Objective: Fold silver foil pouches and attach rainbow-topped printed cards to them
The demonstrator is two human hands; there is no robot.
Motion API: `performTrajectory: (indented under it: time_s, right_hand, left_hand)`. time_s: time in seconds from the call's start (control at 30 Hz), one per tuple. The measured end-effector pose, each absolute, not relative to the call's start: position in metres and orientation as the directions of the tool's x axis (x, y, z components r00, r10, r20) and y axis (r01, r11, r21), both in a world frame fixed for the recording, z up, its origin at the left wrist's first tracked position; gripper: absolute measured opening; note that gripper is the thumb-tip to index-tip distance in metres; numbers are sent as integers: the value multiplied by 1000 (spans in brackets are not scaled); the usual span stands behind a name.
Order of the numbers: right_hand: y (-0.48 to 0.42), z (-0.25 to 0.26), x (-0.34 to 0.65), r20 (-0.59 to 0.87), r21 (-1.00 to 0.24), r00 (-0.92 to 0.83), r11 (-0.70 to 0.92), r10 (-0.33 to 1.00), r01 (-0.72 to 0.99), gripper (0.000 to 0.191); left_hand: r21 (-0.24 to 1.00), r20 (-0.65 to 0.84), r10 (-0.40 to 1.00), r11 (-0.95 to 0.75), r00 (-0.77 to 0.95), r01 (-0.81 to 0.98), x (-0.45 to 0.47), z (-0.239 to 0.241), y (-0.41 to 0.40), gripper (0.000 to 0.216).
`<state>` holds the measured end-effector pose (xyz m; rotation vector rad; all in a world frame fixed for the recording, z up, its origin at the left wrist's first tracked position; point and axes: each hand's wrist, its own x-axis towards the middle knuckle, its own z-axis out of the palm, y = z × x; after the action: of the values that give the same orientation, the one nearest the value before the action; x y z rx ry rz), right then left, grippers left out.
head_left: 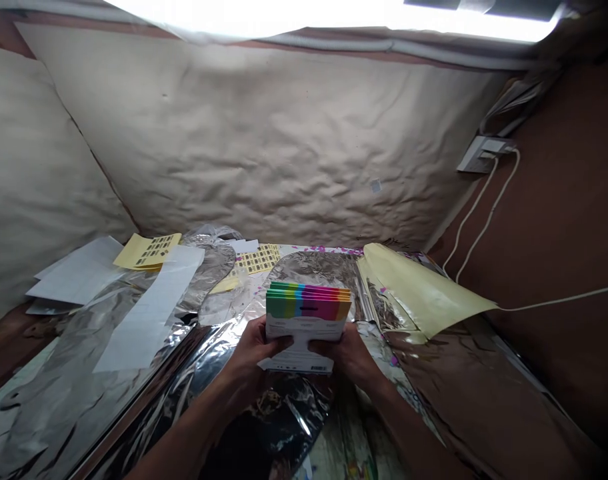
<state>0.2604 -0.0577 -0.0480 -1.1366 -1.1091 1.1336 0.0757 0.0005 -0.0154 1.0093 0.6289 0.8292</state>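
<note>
Between my hands is a small stack of flat retail packages (304, 327), standing roughly upright with their printed sides toward me. Each has a rainbow-striped top band with a hang slot, and a pale lower part carrying a barcode. My left hand (257, 343) grips the stack's left edge, its thumb across the front. On the opposite edge my right hand (347, 350) does the same, thumb pressed on the printed face. The fingers behind the stack are hidden. Shiny dark plastic film (279, 420) lies below the hands.
Yellow label sheets (149, 251) and white paper sheets (149, 313) lie at the left. A curled yellow sheet (424, 287) rests at the right, near a cable (559, 300). Paper-covered wall (284, 147) closes off the back; a power socket (484, 153) is on the right.
</note>
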Motion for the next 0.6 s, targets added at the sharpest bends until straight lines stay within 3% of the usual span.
performTrajectory:
  time_s: [0.17, 0.37, 0.6]
  right_hand:
    - [-61, -51, 258, 86, -993, 91, 93, 992, -79, 36]
    - [-66, -39, 274, 79, -997, -111, 77, 991, -22, 43]
    - [-59, -44, 274, 110, -994, 22, 109, 994, 25, 31]
  left_hand:
    - [911, -53, 861, 249, 506, -329, 77, -18, -2, 35]
    - [923, -10, 882, 189, 471, -334, 73, -18, 4, 32]
    - [865, -34, 826, 306, 562, -398, 76, -24, 5, 46]
